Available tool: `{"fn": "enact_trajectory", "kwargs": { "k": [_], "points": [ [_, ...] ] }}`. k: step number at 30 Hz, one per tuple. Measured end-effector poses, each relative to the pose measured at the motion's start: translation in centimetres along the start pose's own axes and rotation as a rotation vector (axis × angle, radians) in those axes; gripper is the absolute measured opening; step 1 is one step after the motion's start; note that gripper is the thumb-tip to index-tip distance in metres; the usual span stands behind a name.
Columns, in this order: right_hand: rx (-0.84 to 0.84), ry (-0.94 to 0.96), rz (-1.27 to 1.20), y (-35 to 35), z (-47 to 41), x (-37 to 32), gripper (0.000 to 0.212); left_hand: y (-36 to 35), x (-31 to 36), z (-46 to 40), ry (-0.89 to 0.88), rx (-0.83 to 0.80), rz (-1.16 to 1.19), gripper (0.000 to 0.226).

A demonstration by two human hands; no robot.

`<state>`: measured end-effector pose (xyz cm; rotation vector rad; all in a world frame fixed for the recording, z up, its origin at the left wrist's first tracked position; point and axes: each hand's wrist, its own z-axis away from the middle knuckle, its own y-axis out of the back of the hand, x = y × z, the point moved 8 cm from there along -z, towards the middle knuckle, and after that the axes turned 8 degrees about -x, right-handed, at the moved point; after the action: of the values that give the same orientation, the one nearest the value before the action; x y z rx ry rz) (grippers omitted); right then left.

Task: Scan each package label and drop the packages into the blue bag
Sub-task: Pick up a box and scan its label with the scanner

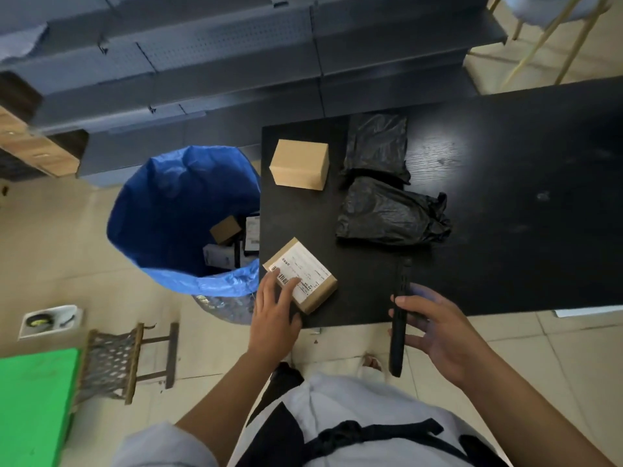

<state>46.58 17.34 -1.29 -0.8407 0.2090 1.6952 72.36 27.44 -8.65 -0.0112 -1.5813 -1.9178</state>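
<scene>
Head view first: at far left we see a green flat surface (33, 399) and a small lattice-topped stool (124, 358) on the tiled floor, then the open blue woven plastic bag (161, 203) standing on the floor just beside the left edge of the black wood-grain table (505, 197). Several small packages (232, 244) already lie in its bottom, so we judge part of the job done.

On the table's near-left corner sits a small brown cardboard box with a white printed label (303, 274), label up. Our left hand (274, 308) rests on it with fingers straight, fingertips on the barcode, not wrapped around it. Toward the far-left corner stands a plain brown cardboard box (300, 165) with no label showing. To its right lie two crumpled black plastic mailer bags (387, 197), one behind the other, touching. We count four packages left on the table.

At the near edge, our right hand (435, 328) grips a long black handheld scanner (399, 318), which overhangs that edge.

For room: the labelled box is near the left edge, right by the bag's mouth, so we judge the drop a short move sideways. The rim nearest the table sags, which could catch a box. The table's right half gives open room.
</scene>
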Motion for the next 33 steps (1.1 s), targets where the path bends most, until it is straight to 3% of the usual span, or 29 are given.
{"fn": "enact_trajectory", "kwargs": {
  "k": [4,6,8,13,16,18,22,25,27,30,33],
  "points": [
    [0.004,-0.012,0.02,-1.1,-0.1,0.4,0.043,2.7,-1.8,-0.3,0.275,0.097,0.41,0.07],
    [0.009,-0.001,0.023,-1.9,-0.1,0.4,0.048,2.3,-2.7,-0.9,0.489,0.021,0.595,0.086],
    [0.019,0.027,0.01,-2.8,0.0,0.1,0.04,1.2,-2.6,-2.1,0.566,-0.097,0.662,0.108],
    [0.065,0.108,-0.018,-4.3,1.0,-1.5,0.023,1.1,0.5,-6.8,0.327,-0.467,0.78,0.067],
    [0.116,0.155,-0.035,-4.5,1.9,-2.5,0.018,2.8,1.2,-9.1,0.121,-0.709,0.586,0.061],
    [0.147,0.173,-0.051,-4.7,2.3,-2.8,0.019,4.0,0.9,-10.3,0.033,-0.688,0.468,0.055],
    [0.202,0.186,-0.075,-5.9,2.9,-2.2,0.016,5.8,1.0,-10.8,-0.13,-0.492,0.387,0.052],
    [0.236,0.182,-0.08,-7.0,3.5,-1.2,0.016,4.3,0.4,-8.4,-0.326,-0.622,0.1,0.105],
    [0.264,0.176,-0.081,-7.6,3.8,-0.6,0.019,3.4,-0.7,-7.2,-0.423,-0.629,-0.101,0.121],
    [0.304,0.168,-0.09,-8.3,4.1,0.3,0.022,4.1,-1.5,-7.5,-0.467,-0.508,-0.128,0.109],
    [0.34,0.174,-0.109,-9.2,4.5,1.0,0.022,4.8,-1.7,-8.7,-0.495,-0.501,-0.063,0.092]
  ]
}}
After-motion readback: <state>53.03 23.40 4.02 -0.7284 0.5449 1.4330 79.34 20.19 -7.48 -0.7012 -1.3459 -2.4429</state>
